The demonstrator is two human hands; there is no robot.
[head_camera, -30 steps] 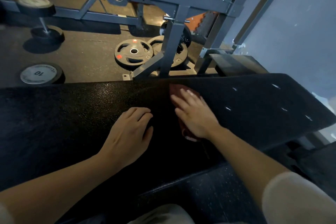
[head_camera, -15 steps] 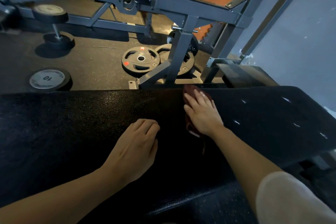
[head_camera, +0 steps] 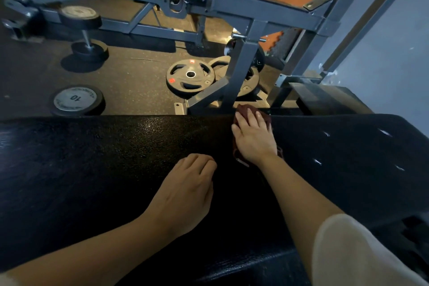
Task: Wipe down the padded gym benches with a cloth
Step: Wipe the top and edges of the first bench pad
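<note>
- Wiping stroke at full reach: the right hand (head_camera: 254, 138) lies flat, fingers spread, on a dark red cloth (head_camera: 251, 109) at the far edge of the padded bench (head_camera: 97, 160), centre of the frame; the open palm presses the fabric down rather than gripping it, which probably spreads the pressure over more of the pad.
- Bracing: the left hand (head_camera: 185, 193) rests on the pad lower centre, fingers loosely curled and holding nothing (it likely steadies the body while the other arm reaches out).
- Surface: the pad shows a sheen in the upper centre, just left of the cloth, possibly dampness; the pale flecks at right appear to be wear.
- Background: weight plates (head_camera: 190, 75) lie on the floor (head_camera: 130, 81) beyond the bench, under a grey steel frame (head_camera: 246, 60) in the upper half.
- Judgement: the left and right stretches of the pad may remain to be wiped.
</note>
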